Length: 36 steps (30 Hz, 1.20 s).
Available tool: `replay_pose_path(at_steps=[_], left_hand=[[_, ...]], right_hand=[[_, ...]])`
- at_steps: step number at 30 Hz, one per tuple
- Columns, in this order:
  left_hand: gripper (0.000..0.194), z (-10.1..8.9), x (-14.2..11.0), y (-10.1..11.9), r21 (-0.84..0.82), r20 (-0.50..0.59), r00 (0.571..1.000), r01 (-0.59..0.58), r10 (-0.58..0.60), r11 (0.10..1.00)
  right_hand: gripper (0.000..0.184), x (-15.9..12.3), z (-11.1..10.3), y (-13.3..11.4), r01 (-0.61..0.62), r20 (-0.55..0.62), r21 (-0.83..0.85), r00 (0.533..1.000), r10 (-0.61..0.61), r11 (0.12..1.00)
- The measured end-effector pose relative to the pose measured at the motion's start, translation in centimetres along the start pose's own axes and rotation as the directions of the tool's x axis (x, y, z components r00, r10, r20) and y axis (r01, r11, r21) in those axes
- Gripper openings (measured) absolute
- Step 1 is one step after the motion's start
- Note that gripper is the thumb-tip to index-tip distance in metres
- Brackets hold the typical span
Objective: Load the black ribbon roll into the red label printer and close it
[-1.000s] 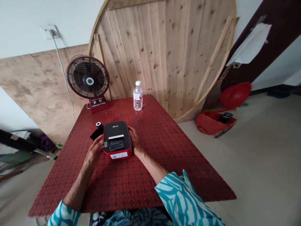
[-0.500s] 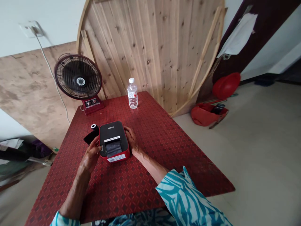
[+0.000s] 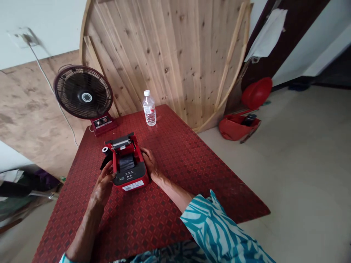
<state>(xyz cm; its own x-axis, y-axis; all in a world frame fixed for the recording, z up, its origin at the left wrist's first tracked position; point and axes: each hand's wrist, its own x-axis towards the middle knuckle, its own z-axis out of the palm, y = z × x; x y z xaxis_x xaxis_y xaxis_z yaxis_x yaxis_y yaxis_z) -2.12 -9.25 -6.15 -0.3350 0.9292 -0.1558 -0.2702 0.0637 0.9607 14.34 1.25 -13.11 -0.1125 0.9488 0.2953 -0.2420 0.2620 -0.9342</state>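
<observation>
The left hand [image 3: 103,184] lies at the left side of a red-and-black device [image 3: 133,179], thumb by its near corner; the right hand [image 3: 150,164] curves along the opposite side, fingers loosely bent; how firmly either grips I cannot tell; from the left, a dark red fan [image 3: 85,93] stands at the table's far edge; a black roll [image 3: 107,151] with a white core sits just beside the device, which rests on the red patterned table [image 3: 175,175], lid raised, black film [image 3: 127,162] inside; farther right stands a clear bottle [image 3: 149,109].
</observation>
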Motion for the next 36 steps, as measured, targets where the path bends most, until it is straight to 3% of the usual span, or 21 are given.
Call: replay_pose_path(at_steps=[4,7,9,11,15,20,27,36], left_hand=[[0.063,-0.7,-0.1,0.6,0.133,0.042,0.999,-0.03,0.025,0.991],[0.06,-1.2,0.2,2.1,0.403,0.032,0.983,-0.179,0.181,0.897],[0.053,-0.8,0.7,3.6,0.611,0.108,0.954,-0.286,0.28,0.738],[0.044,0.3,1.6,5.0,0.753,0.269,0.921,-0.384,0.284,0.534],[0.035,3.4,4.0,6.9,0.827,0.505,0.85,-0.526,0.151,0.197],[0.045,5.9,5.9,7.6,0.844,0.518,0.847,-0.529,-0.114,-0.093],[0.029,6.7,7.3,7.9,0.829,0.47,0.839,-0.526,-0.273,-0.189],[0.029,6.3,6.8,6.3,0.829,0.493,0.849,-0.525,-0.191,-0.195]], right_hand=[[0.034,0.1,0.1,-0.4,0.013,0.005,-0.015,1.0,-0.013,1.0],[0.033,0.2,0.1,-0.7,0.016,0.019,-0.013,1.0,-0.015,1.0],[0.033,0.3,0.1,-0.7,0.014,0.018,-0.018,1.0,-0.014,1.0],[0.033,0.3,0.1,-0.6,0.018,0.017,-0.029,1.0,-0.018,0.999],[0.032,0.3,0.2,-0.5,0.051,0.026,-0.044,0.998,-0.05,0.998],[0.032,0.5,0.2,-0.8,0.082,0.042,-0.07,0.996,-0.079,0.994],[0.031,0.6,0.2,-0.9,0.066,0.042,-0.074,0.997,-0.063,0.995],[0.033,0.4,0.1,-1.0,0.055,0.033,-0.056,0.998,-0.053,0.997]])
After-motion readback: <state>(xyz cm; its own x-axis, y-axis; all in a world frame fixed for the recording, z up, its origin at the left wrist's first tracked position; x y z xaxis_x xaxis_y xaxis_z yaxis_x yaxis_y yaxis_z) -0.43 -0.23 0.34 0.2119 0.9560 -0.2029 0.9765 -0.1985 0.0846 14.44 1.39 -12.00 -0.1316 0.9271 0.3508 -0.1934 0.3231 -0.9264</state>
